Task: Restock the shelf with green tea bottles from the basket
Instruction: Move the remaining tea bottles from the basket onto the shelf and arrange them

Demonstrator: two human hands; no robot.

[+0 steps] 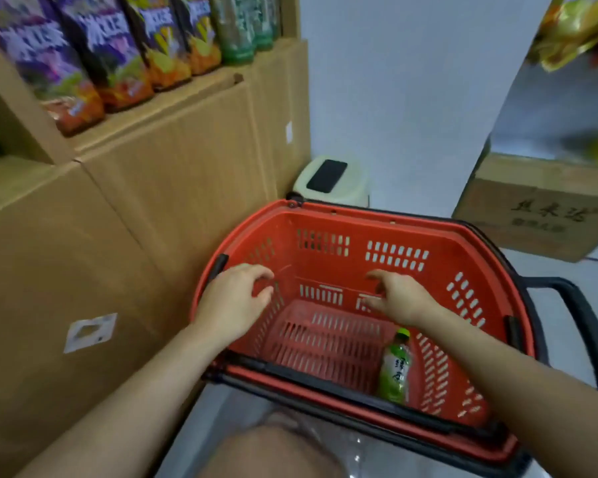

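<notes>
Both grips are empty: the left hand and the right hand are hanging over the basket with fingers apart and loosely curled, touching nothing. One green tea bottle is lying on its side in the near right corner of the basket, cap pointing far, just below the right wrist. It looks like the last one, so the task is probably near its end.

For this step, the right hand should be coming back and down, closing around the middle of the bottle, because the body is round and could be rolling on the slotted floor. The basket wall is touching the bottle on the right, so fingers are getting room only from the left and above.

The shelf is far left, with green bottles beside purple bottles. Cartons below it are standing close to the basket.
</notes>
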